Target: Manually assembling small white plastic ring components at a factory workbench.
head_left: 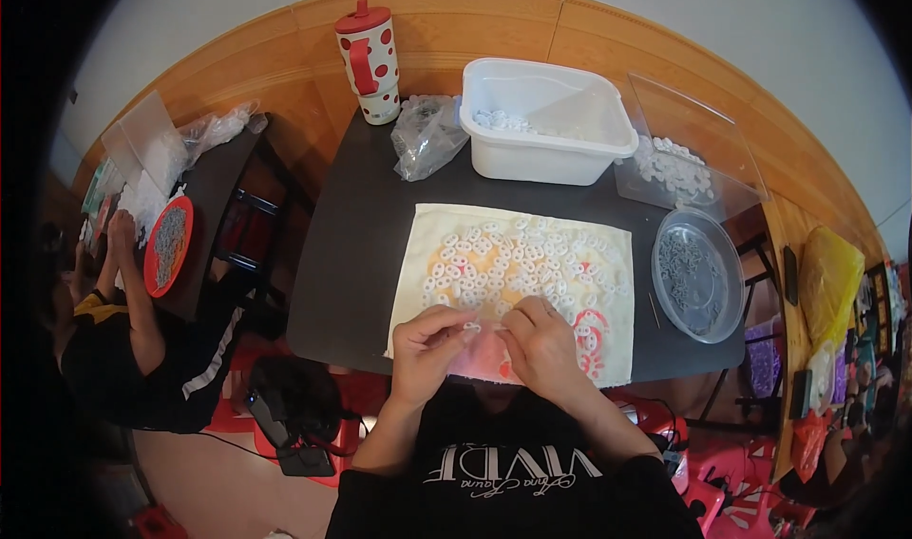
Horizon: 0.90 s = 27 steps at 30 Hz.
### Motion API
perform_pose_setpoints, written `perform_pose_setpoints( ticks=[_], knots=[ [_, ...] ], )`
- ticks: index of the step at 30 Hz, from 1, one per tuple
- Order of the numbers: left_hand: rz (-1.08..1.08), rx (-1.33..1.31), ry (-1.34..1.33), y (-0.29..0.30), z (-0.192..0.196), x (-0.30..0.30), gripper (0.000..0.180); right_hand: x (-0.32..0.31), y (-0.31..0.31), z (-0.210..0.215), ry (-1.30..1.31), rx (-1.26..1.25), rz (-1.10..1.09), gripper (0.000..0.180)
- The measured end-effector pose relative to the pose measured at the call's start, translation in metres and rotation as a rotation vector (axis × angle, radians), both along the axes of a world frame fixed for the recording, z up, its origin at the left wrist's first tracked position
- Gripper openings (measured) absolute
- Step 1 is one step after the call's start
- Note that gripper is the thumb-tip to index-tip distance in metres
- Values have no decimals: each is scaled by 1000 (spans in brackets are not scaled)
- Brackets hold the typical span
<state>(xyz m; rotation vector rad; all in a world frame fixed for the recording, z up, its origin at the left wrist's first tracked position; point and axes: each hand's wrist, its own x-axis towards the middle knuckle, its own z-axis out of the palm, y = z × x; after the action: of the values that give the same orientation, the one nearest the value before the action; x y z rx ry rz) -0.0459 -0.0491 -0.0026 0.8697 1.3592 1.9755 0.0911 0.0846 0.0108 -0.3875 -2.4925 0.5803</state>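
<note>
Fingers [472, 327] of both hands pinched one white ring; we judged assembly underway, next needs another from cloth [427, 245] on worktop [351, 254].

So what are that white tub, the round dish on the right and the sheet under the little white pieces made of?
The white tub looks like matte, slightly translucent plastic with moulded rounded corners. The round dish seems clear glossy plastic, since the dark table shows through it. The cream sheet looks like soft cloth, limp with uneven edges.
</note>
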Motion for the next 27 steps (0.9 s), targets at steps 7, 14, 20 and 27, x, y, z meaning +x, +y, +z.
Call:
perform_pose_setpoints(
  ticks=[7, 14, 20, 27],
  knots=[
    [-45, -13, -82, 4, -6, 8, 22, 20, 14, 3, 41, -93, 55, 15],
    [-75, -7, -70, 9, -1, 12, 18, 32, 25, 18, -133, 6, 95, 18],
    [-64, 1, -24, 8, 0, 12, 18, 29, 22, 25, -56, 17, 128, 20],
    [-100, -54, -65, 8, 5, 16, 20, 30, 18, 20, -211, 106, 136, 13]
  ],
)
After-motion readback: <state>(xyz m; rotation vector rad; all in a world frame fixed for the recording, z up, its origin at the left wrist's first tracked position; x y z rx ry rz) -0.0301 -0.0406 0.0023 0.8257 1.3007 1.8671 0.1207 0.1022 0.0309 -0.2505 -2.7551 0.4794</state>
